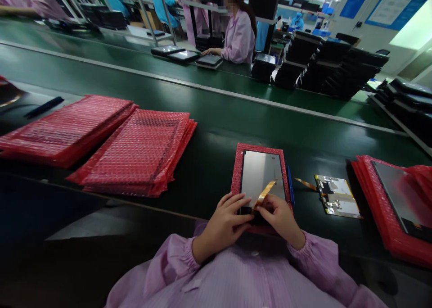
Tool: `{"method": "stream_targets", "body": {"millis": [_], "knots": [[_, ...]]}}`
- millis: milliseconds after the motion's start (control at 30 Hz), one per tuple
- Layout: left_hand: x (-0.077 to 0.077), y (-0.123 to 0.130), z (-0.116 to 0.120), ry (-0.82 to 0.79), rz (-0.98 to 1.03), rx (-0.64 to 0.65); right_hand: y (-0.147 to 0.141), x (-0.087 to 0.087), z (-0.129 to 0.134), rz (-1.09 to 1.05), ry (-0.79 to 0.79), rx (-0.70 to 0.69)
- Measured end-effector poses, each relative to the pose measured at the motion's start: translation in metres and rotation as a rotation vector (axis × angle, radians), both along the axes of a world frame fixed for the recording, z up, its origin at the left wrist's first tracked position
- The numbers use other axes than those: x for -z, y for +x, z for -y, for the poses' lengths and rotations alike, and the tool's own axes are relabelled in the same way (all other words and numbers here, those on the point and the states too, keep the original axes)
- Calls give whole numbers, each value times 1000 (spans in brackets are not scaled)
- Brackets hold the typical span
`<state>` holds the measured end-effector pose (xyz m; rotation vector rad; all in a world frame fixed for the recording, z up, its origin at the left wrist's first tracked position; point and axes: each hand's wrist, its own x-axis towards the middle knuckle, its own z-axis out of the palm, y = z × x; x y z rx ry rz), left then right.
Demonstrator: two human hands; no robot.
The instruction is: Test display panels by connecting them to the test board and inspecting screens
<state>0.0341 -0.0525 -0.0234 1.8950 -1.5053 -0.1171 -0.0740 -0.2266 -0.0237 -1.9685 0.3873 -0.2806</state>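
Pinching orange flex cable [266, 191] near the base with right fingers [266, 214]; left fingers [241, 204] spread, gripping nothing, resting on near-left part of screen panel [258, 168]. Lies flat beneath fingers on red bubble wrap [237, 168]. Looks light, stiff, slick, probably fragile: lift by side edges, never crease cable.

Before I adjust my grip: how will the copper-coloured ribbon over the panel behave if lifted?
The copper-coloured ribbon looks like a thin strip, so it is probably very light. It curves at the fingertips of the right hand, so it should flex readily. Being narrow next to the grey panel, it could crease or tear if tugged.
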Motion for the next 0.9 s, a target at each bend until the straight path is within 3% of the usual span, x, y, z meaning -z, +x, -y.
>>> {"method": "stream_targets", "body": {"millis": [900], "knots": [[5,-2,0,-27,34,-14,3,-1,1,-58,12,-61]]}}
